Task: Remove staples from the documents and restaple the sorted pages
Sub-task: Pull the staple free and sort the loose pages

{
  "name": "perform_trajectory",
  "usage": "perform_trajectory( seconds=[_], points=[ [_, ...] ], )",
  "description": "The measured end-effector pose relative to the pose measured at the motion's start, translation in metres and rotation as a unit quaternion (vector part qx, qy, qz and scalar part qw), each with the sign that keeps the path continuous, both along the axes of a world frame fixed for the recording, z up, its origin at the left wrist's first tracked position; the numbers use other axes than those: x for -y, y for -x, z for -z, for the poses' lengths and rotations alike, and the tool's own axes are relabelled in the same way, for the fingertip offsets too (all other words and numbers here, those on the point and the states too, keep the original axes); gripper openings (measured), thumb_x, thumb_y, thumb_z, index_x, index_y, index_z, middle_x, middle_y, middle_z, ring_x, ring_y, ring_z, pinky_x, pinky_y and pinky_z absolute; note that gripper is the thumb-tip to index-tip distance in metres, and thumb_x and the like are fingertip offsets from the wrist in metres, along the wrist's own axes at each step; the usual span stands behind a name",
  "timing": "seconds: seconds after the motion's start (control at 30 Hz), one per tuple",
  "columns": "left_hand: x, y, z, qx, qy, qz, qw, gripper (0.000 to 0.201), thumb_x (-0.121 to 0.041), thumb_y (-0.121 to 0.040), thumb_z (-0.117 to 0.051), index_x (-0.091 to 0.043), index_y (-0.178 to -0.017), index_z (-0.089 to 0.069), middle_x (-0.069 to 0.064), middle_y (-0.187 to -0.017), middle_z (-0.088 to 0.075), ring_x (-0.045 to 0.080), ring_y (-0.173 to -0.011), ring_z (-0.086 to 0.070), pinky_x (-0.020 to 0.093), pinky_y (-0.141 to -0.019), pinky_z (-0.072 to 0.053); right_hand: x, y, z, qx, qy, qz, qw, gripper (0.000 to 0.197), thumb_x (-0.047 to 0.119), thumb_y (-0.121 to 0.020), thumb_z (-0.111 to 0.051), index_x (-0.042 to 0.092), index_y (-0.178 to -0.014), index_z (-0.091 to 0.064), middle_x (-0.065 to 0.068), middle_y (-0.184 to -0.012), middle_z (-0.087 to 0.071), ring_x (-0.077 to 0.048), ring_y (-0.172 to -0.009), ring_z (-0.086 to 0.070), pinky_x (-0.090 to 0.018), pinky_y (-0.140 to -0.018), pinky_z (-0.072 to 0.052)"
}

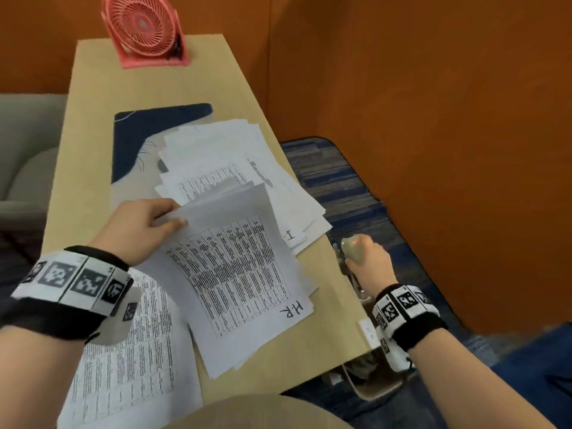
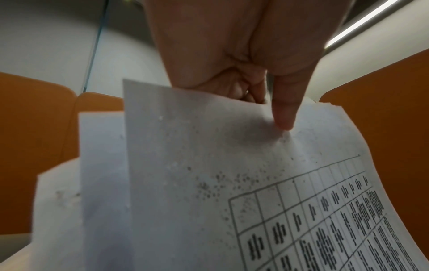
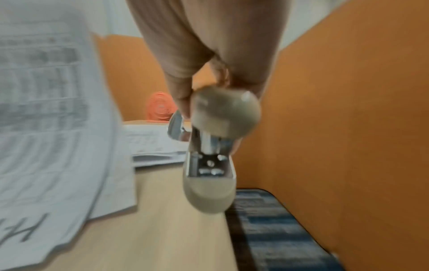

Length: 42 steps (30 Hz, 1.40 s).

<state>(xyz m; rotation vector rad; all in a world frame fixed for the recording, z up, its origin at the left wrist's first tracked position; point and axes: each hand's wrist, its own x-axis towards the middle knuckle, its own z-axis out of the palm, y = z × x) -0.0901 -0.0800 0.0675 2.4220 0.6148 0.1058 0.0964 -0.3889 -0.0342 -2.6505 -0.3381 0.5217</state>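
My left hand (image 1: 145, 224) pinches the top corner of a bundle of printed table pages (image 1: 238, 274) marked "H.R", lifting that end off the table; in the left wrist view the thumb (image 2: 284, 113) presses on the top sheet (image 2: 232, 174). My right hand (image 1: 368, 258) grips a beige stapler (image 1: 353, 249) just beyond the table's right edge; in the right wrist view the stapler (image 3: 216, 146) hangs with its jaws apart and metal parts showing. A loose pile of other pages (image 1: 235, 162) lies farther back. Another printed sheet (image 1: 130, 360) lies near me on the left.
A pink desk fan (image 1: 145, 29) stands at the far end of the narrow wooden table (image 1: 89, 125). A dark blue mat (image 1: 139, 128) lies under the far pile. Orange partition walls (image 1: 433, 119) close the right side; blue carpet (image 1: 356, 193) shows below.
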Motion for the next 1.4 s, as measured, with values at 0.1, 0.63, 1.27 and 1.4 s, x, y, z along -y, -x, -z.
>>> perform_trajectory(
  seconds=[0.1, 0.63, 1.27, 1.4],
  points=[
    [-0.001, 0.003, -0.002, 0.012, -0.007, -0.008, 1.0, 0.007, -0.013, -0.089, -0.058, -0.017, -0.084, -0.059, 0.007, -0.081, -0.065, 0.027, -0.082, -0.059, 0.029, -0.065, -0.041, -0.048, 0.009, 0.01, -0.008, 0.027, -0.103, 0.994, 0.056, 0.007, -0.093, -0.05, 0.009, -0.144, -0.028, -0.018, -0.127, -0.053, -0.031, -0.116, -0.052, -0.034, -0.094, -0.042],
    [-0.01, 0.004, -0.002, 0.048, -0.034, 0.053, 0.997, 0.065, -0.017, -0.091, -0.053, -0.072, -0.116, -0.027, 0.021, -0.077, -0.065, 0.034, -0.072, -0.063, 0.046, -0.073, -0.053, -0.135, 0.032, -0.036, -0.021, -0.226, -0.228, 0.947, 0.062, 0.033, -0.094, -0.053, 0.019, -0.147, -0.026, 0.004, -0.14, -0.037, -0.01, -0.129, -0.036, -0.023, -0.107, -0.029],
    [-0.013, 0.005, -0.006, 0.03, 0.036, 0.044, 0.998, 0.041, -0.001, -0.09, -0.051, -0.026, -0.121, -0.059, -0.003, -0.126, -0.059, 0.012, -0.12, -0.05, 0.02, -0.102, -0.033, -0.15, 0.045, -0.069, -0.257, -0.528, -0.094, 0.804, 0.037, 0.0, -0.088, -0.057, 0.018, -0.117, -0.044, -0.004, -0.081, -0.073, -0.017, -0.076, -0.069, -0.03, -0.065, -0.057],
    [-0.008, 0.006, -0.009, 0.032, 0.045, 0.032, 0.998, 0.032, -0.006, -0.084, -0.063, -0.019, -0.113, -0.064, -0.003, -0.113, -0.063, 0.012, -0.107, -0.055, 0.026, -0.099, -0.041, -0.153, 0.04, -0.07, -0.266, -0.503, -0.085, 0.818, 0.053, 0.002, -0.089, -0.057, 0.023, -0.133, -0.037, -0.005, -0.09, -0.072, -0.015, -0.083, -0.07, -0.023, -0.066, -0.055]
  ],
)
